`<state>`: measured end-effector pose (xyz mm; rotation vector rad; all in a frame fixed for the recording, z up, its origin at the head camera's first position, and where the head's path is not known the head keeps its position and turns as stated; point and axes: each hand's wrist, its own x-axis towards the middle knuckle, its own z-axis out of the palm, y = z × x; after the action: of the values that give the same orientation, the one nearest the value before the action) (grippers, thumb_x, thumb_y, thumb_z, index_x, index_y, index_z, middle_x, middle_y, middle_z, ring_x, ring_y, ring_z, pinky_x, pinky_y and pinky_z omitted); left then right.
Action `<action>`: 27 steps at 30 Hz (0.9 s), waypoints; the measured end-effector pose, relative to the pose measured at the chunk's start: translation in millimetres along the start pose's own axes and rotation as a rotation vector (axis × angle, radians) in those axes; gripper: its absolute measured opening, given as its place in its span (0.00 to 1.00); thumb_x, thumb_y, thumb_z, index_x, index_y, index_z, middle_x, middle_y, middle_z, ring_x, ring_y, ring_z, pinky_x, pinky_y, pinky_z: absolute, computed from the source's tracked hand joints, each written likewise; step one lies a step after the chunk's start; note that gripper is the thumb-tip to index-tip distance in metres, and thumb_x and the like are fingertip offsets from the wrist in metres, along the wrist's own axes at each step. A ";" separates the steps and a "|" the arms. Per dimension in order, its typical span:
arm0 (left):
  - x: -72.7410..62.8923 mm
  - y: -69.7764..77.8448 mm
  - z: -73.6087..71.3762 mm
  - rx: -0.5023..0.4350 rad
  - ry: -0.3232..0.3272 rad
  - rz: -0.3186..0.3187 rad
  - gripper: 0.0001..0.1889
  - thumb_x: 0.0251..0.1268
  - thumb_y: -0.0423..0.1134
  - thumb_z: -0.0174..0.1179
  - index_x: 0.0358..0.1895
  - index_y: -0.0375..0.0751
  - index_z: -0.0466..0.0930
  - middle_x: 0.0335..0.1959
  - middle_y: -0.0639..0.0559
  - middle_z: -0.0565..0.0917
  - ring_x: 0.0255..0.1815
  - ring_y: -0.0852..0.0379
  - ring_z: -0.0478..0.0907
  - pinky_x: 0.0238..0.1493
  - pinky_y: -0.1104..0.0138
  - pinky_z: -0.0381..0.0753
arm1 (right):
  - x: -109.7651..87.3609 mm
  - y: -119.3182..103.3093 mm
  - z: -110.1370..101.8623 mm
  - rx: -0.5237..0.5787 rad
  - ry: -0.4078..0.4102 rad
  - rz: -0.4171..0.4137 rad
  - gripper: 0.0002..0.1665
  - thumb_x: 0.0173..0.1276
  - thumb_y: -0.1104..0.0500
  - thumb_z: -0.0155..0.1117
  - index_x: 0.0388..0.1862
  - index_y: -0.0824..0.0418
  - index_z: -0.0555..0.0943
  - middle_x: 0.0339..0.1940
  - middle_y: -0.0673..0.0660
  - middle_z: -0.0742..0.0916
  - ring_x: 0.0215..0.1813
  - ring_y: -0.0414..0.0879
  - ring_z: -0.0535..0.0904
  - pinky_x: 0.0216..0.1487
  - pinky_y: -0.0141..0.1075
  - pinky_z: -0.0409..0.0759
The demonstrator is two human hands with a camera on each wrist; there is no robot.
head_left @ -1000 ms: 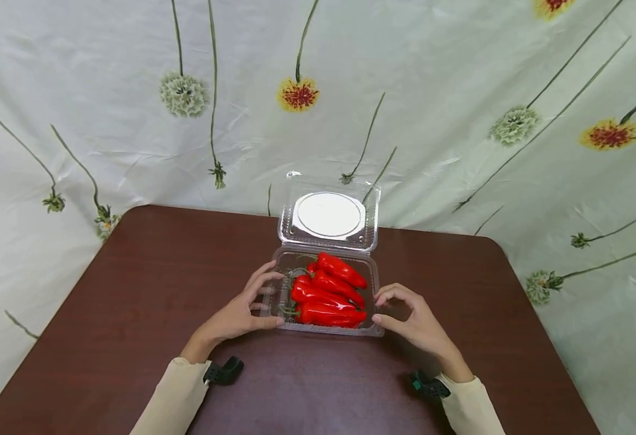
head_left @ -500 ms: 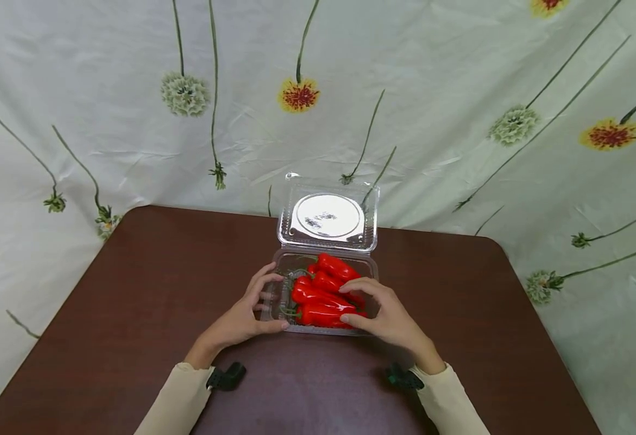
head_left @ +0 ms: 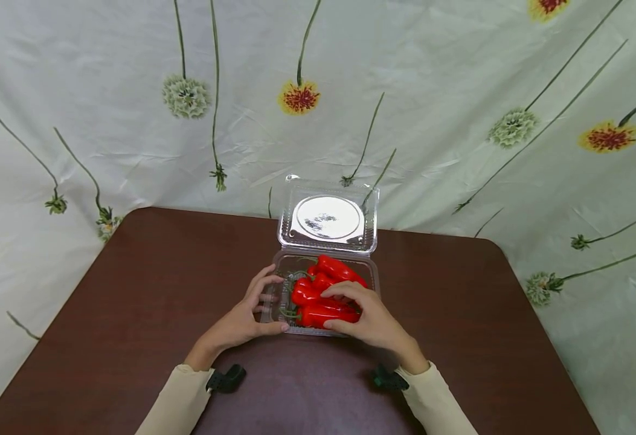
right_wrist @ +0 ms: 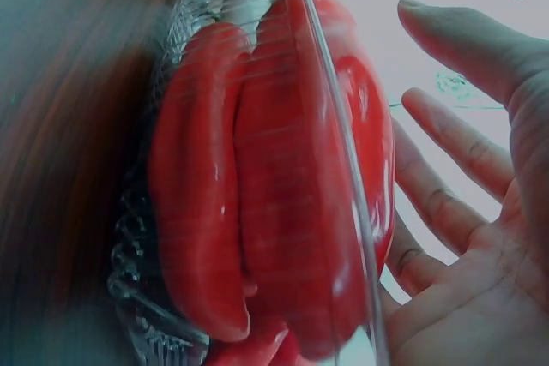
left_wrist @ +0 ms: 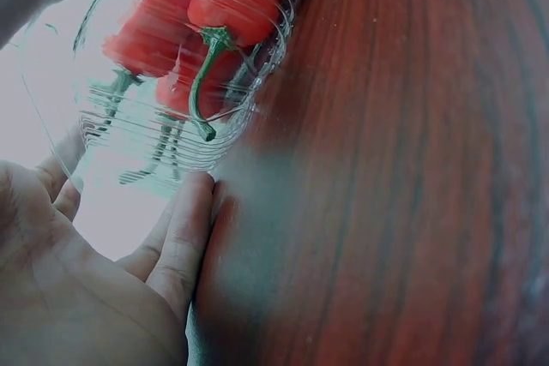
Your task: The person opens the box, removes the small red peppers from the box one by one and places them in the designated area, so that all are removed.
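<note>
A hinged clear plastic container (head_left: 374,272) lies on the table with its lid (head_left: 328,217) raised at the back. Several red peppers (head_left: 325,313) with green stems fill its base. At the container's left side is my left hand (head_left: 238,317), thumb by the front left corner and fingers spread along the side wall; a fingertip (left_wrist: 199,186) meets the clear wall in the left wrist view. Over the peppers' right ends reaches my right hand (head_left: 369,314), thumb apart from the fingers. In the right wrist view those fingers (right_wrist: 446,203) extend above the rim, with nothing gripped.
The dark reddish-brown table (head_left: 187,254) has rounded back corners. Behind it hangs a pale flower-printed cloth (head_left: 432,121), close to the raised lid. A dark band (head_left: 225,379) is worn on the left wrist, another band (head_left: 389,379) on the right.
My right hand has moved left from the container's right edge to above the peppers. The left hand stays at the left side, and the container and peppers keep their places.
</note>
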<state>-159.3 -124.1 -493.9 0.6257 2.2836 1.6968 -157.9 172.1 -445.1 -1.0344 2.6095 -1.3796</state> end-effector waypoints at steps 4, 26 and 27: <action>0.0 -0.6 0.3 0.004 0.000 -0.004 0.44 0.57 0.45 0.74 0.74 0.55 0.56 0.82 0.57 0.38 0.62 0.43 0.67 0.57 0.51 0.70 | 2.3 -0.5 3.1 -0.041 -0.011 -0.030 0.29 0.59 0.53 0.78 0.59 0.51 0.81 0.59 0.46 0.85 0.63 0.46 0.75 0.60 0.45 0.78; 0.8 -0.6 0.1 -0.003 -0.011 0.001 0.45 0.58 0.44 0.73 0.75 0.51 0.55 0.82 0.57 0.37 0.63 0.40 0.66 0.57 0.50 0.69 | 4.4 2.7 14.7 -0.098 -0.074 -0.035 0.23 0.62 0.53 0.76 0.56 0.47 0.82 0.56 0.44 0.85 0.60 0.43 0.78 0.62 0.47 0.75; 1.3 -0.9 0.1 0.000 -0.012 0.000 0.45 0.58 0.44 0.73 0.75 0.50 0.55 0.82 0.56 0.37 0.63 0.40 0.66 0.57 0.51 0.69 | 4.1 2.9 14.7 -0.098 -0.072 -0.034 0.23 0.62 0.53 0.76 0.56 0.47 0.82 0.55 0.44 0.86 0.60 0.43 0.78 0.62 0.47 0.75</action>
<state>-160.6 -123.7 -494.7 0.6346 2.2757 1.6889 -158.2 160.2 -455.0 -1.1228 2.6432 -1.2069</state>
